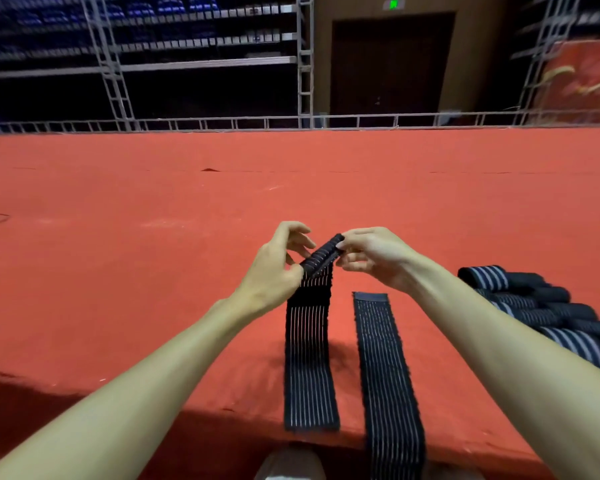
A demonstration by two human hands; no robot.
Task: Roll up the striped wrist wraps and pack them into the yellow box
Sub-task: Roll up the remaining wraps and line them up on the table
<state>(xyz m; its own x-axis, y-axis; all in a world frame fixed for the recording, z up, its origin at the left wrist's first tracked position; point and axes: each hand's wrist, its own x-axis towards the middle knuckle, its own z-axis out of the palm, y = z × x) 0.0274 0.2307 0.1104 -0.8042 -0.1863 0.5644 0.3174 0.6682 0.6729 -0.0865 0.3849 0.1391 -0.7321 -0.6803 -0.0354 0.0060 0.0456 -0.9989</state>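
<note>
The striped wrist wrap (310, 358), judged soft, light and springy, lies on the red desk (153, 271) and is pinched at both ends of its small roll by fingers of the left hand (274, 268) and right hand (371, 258).

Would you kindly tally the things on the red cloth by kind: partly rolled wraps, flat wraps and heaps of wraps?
Partly rolled striped wrist wrap: 1
Flat striped wrist wrap: 1
Heap of wraps: 1, its wraps too overlapped to count
Total: 3
</note>
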